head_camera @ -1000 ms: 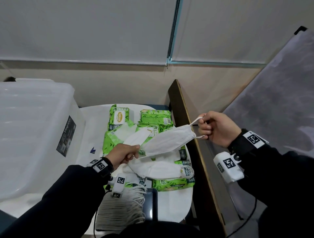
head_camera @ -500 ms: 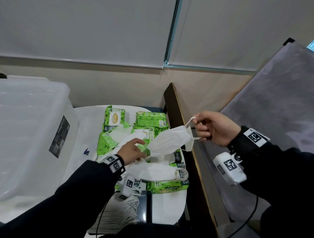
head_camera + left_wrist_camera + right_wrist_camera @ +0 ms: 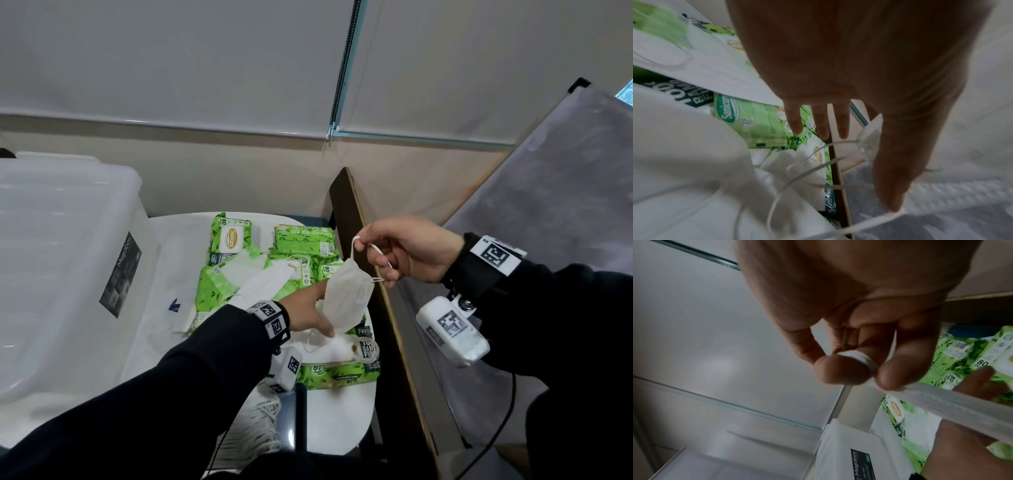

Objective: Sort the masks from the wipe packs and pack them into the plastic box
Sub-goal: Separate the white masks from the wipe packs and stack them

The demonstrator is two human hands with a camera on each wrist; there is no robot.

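1. Head view: the right hand (image 3: 416, 251) pinched the ear loop of a white mask (image 3: 347, 296), which hung just beside the dark board edge (image 3: 349, 205), above the green wipe packs (image 3: 305, 240) on the white desk (image 3: 339, 418). The left hand (image 3: 308, 313) lay under the hanging mask with fingers straight and spread, its thumb touching a second mask (image 3: 337, 347) lying on the packs. A third mask (image 3: 263, 284) lay farther from the board, toward the plastic box (image 3: 68, 257), which stood well apart from the board at the desk's other side.
2. Left wrist view: the left hand's fingers (image 3: 840, 120) were spread and held nothing; loose ear loops (image 3: 805, 168) curled below them, over the packs.
3. Right wrist view: the right thumb and forefinger (image 3: 840, 369) were pressed together on the white loop (image 3: 857, 358); the box, labelled Megabox, sat below.
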